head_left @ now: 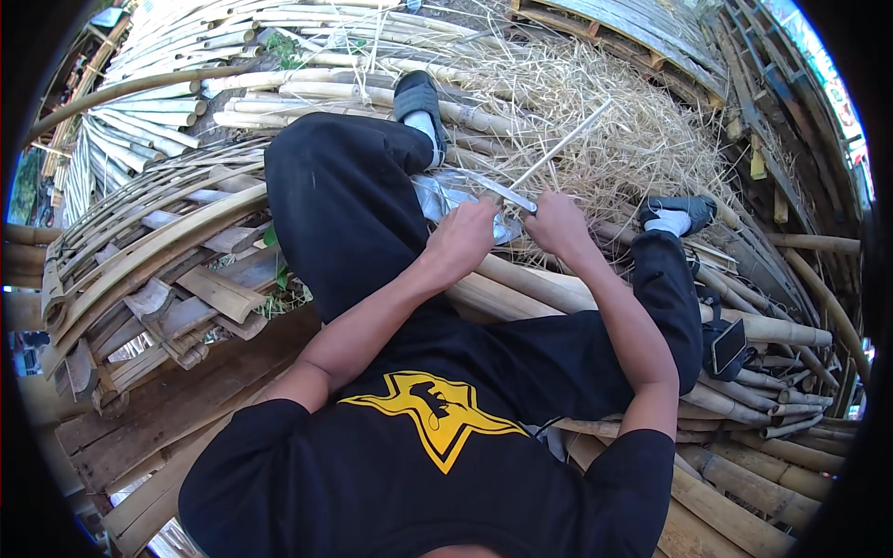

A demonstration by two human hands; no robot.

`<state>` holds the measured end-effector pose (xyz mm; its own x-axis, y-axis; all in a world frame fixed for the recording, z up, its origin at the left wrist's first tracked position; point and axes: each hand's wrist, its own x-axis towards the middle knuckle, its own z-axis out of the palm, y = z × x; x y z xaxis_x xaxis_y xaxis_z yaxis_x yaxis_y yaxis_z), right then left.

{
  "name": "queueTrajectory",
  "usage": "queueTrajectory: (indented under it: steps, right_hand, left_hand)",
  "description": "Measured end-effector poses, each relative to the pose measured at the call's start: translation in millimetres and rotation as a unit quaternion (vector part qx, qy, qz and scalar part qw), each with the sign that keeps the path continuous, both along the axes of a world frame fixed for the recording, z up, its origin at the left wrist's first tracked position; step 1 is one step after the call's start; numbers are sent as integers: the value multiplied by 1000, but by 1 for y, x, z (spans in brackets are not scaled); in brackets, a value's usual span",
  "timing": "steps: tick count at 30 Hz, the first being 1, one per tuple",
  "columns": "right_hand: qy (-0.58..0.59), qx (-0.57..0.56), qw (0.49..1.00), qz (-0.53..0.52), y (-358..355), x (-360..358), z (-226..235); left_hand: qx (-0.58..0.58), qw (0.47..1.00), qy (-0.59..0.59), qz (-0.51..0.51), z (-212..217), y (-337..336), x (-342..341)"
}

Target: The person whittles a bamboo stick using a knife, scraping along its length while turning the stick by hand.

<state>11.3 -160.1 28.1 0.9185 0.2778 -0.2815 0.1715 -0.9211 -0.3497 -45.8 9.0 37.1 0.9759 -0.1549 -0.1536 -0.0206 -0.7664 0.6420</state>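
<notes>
One stick (pixel 565 142) in work, seemingly unfinished | left hand (pixel 464 234) pinching it | right hand (pixel 559 225) gripping knife (pixel 517 198) across it | strips (pixel 642 139) heaped beyond | knife contact unclear

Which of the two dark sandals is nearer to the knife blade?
The left foot's sandal, upper in the picture; the right foot's sandal is farther from the knife, toward the right.

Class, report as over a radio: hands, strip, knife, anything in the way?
Left hand closed on pale strip. Right hand gripping knife, which crosses strip. Shavings heaped beyond hands; no obstruction apparent.
</notes>
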Motion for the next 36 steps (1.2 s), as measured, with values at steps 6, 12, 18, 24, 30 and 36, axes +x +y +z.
queueTrajectory:
  steps: [6, 12, 18, 24, 30, 36]
  right_hand:
    - [17, -52, 998, 7, -12, 11, -42]
    - [-31, -81, 978, -191, -115, 71, -87]
    - [0, -106, 963, -246, -158, 83, -85]
    - [-5, -99, 921, -376, -250, 75, -97]
    - [-123, 28, 954, -271, -140, 113, -73]
    - [-53, 84, 992, -72, -40, 63, 8]
  left_hand:
    - [36, 999, 9, -11, 3, -2, -10]
    - [52, 999, 4, -4, 2, 14, -50]
    - [47, 999, 28, -2, 30, 28, -73]
    - [38, 994, -47, 95, 60, 71, -83]
    - [-169, 977, -27, 131, 23, 56, -41]
    - [-263, 955, 30, 131, -7, 31, -21]
